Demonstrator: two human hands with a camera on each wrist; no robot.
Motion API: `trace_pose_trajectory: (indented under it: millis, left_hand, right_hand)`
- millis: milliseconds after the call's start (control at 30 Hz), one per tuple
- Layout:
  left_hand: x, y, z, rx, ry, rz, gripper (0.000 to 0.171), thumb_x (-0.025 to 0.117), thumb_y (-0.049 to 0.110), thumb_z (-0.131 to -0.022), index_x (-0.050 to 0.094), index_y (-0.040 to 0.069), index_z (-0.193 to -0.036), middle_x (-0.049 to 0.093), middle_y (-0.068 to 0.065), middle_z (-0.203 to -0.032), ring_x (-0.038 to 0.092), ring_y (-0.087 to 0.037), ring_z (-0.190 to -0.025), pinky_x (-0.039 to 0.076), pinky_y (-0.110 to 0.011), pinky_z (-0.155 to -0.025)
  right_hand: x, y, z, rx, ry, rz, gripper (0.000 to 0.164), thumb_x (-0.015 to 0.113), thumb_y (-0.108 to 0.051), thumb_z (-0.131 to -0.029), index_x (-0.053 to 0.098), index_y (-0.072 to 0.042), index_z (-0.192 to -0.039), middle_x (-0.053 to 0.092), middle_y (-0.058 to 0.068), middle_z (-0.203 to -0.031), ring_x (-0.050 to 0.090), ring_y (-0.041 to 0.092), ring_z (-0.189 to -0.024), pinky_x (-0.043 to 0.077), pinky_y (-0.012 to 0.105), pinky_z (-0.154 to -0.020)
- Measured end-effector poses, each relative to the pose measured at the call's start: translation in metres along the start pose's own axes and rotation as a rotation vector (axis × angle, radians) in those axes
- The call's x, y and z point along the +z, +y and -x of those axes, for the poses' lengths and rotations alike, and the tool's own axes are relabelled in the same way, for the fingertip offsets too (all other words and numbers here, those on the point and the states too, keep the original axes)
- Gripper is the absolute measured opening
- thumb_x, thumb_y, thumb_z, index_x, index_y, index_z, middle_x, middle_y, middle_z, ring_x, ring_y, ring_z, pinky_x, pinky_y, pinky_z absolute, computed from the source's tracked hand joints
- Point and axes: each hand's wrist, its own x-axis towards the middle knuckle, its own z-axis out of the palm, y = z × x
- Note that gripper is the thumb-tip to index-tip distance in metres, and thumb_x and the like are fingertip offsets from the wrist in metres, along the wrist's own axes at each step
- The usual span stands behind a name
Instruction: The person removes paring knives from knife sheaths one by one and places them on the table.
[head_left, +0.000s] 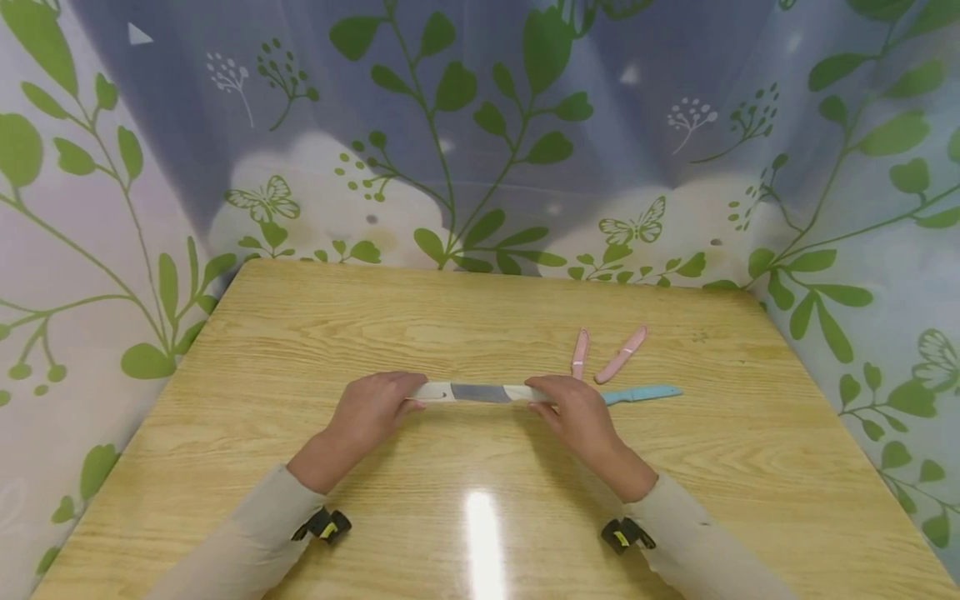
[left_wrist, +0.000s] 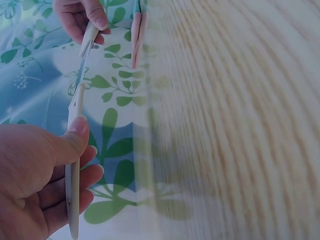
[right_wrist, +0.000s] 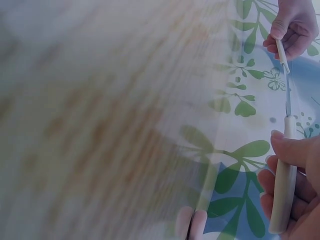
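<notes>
left hand point(head_left: 371, 410) grips one end of white knife point(head_left: 438, 392), right hand point(head_left: 579, 410) other; blade point(head_left: 480, 392) bare between. uneven tug could jerk edge into either hand.

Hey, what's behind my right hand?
Behind the right hand: part of a blue knife and two pink knives. The hand covers the blue knife's left end, and perhaps the near tip of the left pink knife.
</notes>
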Motion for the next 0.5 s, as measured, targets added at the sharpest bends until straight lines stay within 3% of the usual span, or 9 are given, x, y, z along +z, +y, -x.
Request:
trace_pose_trajectory:
  millis: [500]
  left_hand:
    - [-0.0031,-0.0022,0.0033,-0.029,-0.014,0.014,0.034,0.074,0.021,-0.081,0.066,0.005,-0.110,0.071,-0.013,-0.106,0.067,-0.028,-0.093,0.056,-0.044,-0.073]
  right_hand:
    - [-0.0033,-0.0023,0.0003,0.071,-0.070,-0.028,0.032,0.078,-0.011,-0.076,0.070,-0.007,-0.107,0.072,0.012,-0.105,0.067,0.025,-0.092,0.057,0.042,-0.072]
